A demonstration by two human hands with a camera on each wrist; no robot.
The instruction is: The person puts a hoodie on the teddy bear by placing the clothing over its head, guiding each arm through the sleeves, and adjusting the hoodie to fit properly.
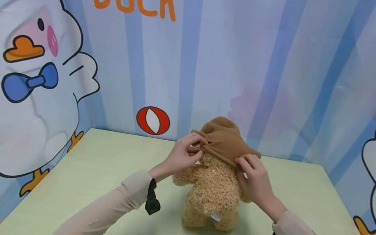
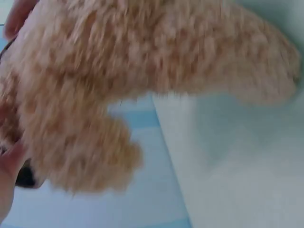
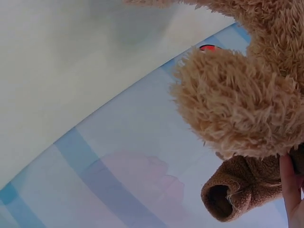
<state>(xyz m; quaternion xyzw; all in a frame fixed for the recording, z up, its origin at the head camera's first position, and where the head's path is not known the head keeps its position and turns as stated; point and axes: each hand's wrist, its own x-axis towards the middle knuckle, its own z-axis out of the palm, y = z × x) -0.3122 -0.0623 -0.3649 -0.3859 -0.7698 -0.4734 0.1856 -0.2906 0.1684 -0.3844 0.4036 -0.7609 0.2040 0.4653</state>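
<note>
- The curly tan teddy bear (image 1: pixel 216 190) stands upright, its back to the head camera, right of centre in the lower half of the frame, on the pale green tabletop (image 1: pixel 128 157). A brown fleece garment (image 1: pixel 223 140) covers its head.
- The left hand (image 1: pixel 183 152) pinches the garment's hem between thumb and fingers, left of the bear's neck; the right hand (image 1: pixel 254 177) has its fingers curled on the hem at the opposite side. Both grips are narrow.
- Uneven pulling could twist the garment: the hem slopes down toward the right of the head view, so one side might ride lower than the other.
- The fleece could snag on the thick curls or bunch around the wide head, since friction there looks high.
- In the right wrist view, a hollow brown sleeve (image 3: pixel 242 187) sticks out at the lower right, beside the furry arm (image 3: pixel 232 102) and apart from its tip. It could fold inward or catch.
- A hard downward or sideways tug could tip the bear, as its legs are short and neither hand seems to brace the body.
- The face is hidden, so whether the garment sits straight in front cannot be told.
</note>
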